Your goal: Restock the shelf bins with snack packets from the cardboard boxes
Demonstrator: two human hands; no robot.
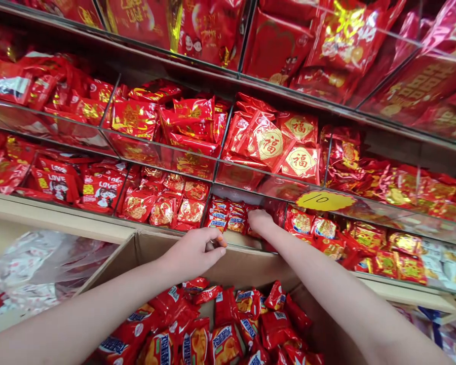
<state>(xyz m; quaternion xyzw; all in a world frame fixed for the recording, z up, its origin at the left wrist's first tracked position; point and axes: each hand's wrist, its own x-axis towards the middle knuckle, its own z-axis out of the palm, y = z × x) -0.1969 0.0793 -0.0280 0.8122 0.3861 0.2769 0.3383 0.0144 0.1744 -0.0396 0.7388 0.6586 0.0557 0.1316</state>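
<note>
My right hand (260,223) reaches into a low shelf compartment. Its fingers are curled down at a red snack packet (253,232), and the fingertips are mostly hidden. Left of it in that compartment, several small red packets with blue-and-white lettering (218,215) stand in rows. My left hand (197,248) hovers over the far rim of a cardboard box (146,248), thumb and fingers apart, with nothing visible in it. Inside the box lie many loose red packets (226,342) with orange pictures and blue lettering, below both forearms.
Clear dividers and front panels split the shelves (167,152) into compartments of red and gold packets. A yellow price tag (326,200) marked 10 hangs right of my right hand. Clear plastic wrapping (45,263) lies left of the box.
</note>
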